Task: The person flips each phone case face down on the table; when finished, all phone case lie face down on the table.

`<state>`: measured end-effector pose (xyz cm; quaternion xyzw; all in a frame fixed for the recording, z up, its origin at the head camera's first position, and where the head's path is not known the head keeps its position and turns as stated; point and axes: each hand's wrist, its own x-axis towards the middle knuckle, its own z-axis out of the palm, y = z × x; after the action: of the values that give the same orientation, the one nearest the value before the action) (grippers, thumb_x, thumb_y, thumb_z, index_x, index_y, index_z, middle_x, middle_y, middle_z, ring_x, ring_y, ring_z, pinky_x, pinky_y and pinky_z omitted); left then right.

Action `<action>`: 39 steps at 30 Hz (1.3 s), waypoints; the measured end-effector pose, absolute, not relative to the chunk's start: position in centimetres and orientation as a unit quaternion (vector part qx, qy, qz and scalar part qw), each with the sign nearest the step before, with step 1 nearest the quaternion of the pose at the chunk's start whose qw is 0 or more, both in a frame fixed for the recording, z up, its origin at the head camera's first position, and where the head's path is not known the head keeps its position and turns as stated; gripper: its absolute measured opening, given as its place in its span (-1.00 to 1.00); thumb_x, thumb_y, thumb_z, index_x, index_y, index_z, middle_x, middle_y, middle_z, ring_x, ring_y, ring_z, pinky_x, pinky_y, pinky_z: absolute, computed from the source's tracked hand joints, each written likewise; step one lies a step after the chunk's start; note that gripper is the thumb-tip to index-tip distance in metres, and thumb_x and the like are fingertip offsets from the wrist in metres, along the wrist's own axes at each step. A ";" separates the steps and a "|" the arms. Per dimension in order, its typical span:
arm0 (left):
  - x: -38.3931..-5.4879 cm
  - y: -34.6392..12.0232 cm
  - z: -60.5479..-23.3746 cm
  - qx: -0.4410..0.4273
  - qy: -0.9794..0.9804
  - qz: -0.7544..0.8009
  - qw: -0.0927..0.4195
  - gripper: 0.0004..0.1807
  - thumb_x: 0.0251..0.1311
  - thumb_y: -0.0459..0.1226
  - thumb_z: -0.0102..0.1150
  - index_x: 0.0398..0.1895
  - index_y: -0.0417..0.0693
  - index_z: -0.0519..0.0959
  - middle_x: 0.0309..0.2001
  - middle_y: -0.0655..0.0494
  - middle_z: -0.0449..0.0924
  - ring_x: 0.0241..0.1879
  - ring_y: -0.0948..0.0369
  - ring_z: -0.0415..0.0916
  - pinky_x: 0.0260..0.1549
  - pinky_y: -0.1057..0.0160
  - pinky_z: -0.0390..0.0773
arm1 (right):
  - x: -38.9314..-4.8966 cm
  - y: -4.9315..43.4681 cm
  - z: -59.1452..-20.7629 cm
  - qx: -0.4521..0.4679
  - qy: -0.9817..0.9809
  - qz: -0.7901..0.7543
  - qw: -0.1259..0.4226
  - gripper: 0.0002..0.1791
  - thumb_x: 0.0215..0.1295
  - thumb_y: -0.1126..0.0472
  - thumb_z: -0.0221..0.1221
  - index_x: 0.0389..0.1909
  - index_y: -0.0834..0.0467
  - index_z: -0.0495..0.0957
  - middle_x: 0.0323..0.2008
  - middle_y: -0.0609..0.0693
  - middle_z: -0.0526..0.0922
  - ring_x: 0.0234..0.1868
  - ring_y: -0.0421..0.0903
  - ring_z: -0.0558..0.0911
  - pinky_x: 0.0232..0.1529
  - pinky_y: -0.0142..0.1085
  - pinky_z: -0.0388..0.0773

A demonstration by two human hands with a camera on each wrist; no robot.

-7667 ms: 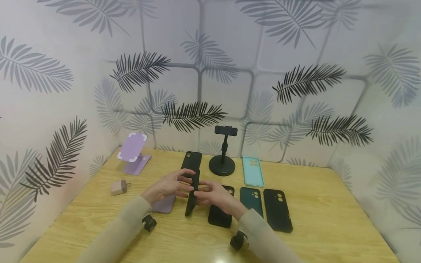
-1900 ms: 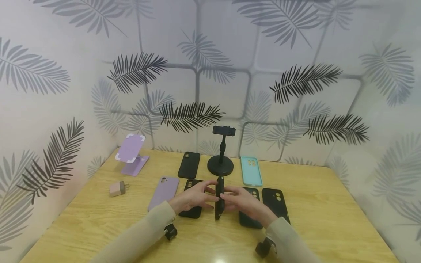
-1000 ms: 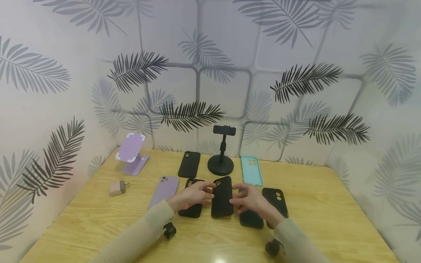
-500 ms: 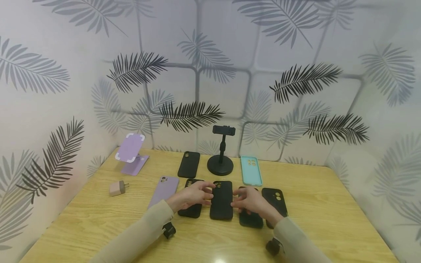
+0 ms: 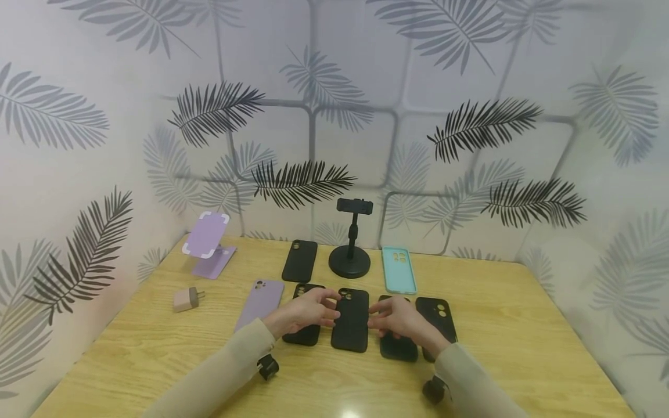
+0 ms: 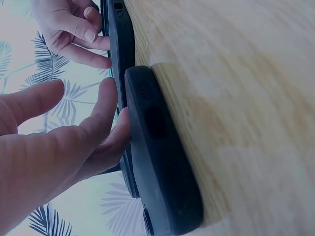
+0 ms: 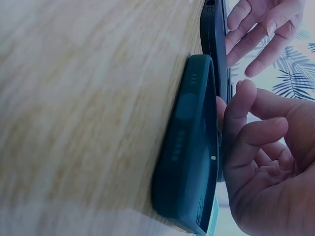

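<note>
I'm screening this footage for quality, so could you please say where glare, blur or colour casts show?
Head view: glare on the pale yellow wooden tabletop, at the bottom edge; left wrist view: bluish cast, blurred wood grain, the left hand shaded; right wrist view: similar cast, soft grain beside the dark teal rectangular phone case.

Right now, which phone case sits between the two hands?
The black case, third of five in the front row, directly before the black stand; only it lies between the left hand and right hand.
</note>
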<state>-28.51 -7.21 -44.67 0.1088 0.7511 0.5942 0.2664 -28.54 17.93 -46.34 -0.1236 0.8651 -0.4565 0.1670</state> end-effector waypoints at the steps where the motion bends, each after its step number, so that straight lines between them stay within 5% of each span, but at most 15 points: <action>1: -28.5 -7.2 -44.6 0.111 0.753 0.593 0.264 -0.41 0.32 -0.44 0.12 0.39 -0.33 0.24 0.30 -0.37 0.27 0.19 -0.15 0.46 0.06 0.01 0.61 | -28.6 18.0 -46.3 -0.128 0.865 -0.457 0.167 -0.56 0.27 0.23 0.29 0.13 0.33 0.55 -0.35 0.07 0.75 -0.57 -0.18 0.61 -0.69 -0.39 0.33; 8: -28.7 -7.0 -44.2 0.130 0.785 0.563 0.226 -0.47 0.35 -0.36 0.11 0.38 -0.19 0.32 0.29 -0.29 0.35 0.14 -0.10 0.50 0.03 -0.02 0.62 | -28.8 19.2 -46.1 -0.129 0.858 -0.474 0.153 -0.58 0.29 0.24 0.26 0.14 0.29 0.55 -0.13 0.15 0.74 -0.37 -0.11 0.69 -0.56 -0.29 0.55; 15: -28.8 -5.6 -43.9 0.146 0.774 0.583 0.200 -0.54 0.35 -0.39 0.10 0.31 -0.27 0.38 0.17 -0.31 0.44 0.10 -0.14 0.50 -0.07 0.00 0.66 | -28.6 21.2 -45.6 -0.124 0.835 -0.513 0.153 -0.55 0.32 0.28 0.24 0.18 0.37 0.49 0.02 0.31 0.65 -0.15 -0.01 0.72 -0.29 -0.15 0.71; 28: -28.4 -2.1 -45.1 0.147 0.748 0.615 0.205 -0.55 0.32 -0.46 0.10 0.27 -0.32 0.40 0.02 -0.24 0.53 -0.09 0.01 0.61 -0.17 0.15 0.70 | -27.3 24.5 -45.2 -0.130 0.837 -0.515 0.129 -0.57 0.31 0.38 0.19 0.14 0.51 0.45 0.09 0.44 0.56 0.03 0.14 0.65 -0.07 -0.14 0.68; 39: -27.7 0.0 -45.3 0.168 0.740 0.612 0.222 -0.49 0.26 -0.50 0.09 0.31 -0.30 0.40 0.11 -0.36 0.52 0.04 -0.15 0.59 -0.02 -0.01 0.66 | -26.7 25.8 -44.9 -0.123 0.839 -0.502 0.168 -0.53 0.38 0.38 0.11 0.22 0.55 0.35 0.17 0.48 0.47 0.16 0.28 0.56 0.06 -0.08 0.64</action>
<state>-27.72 0.01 -45.35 0.1683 0.7401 0.6122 0.2215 -26.71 25.83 -44.88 -0.1227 0.8393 -0.5022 0.1684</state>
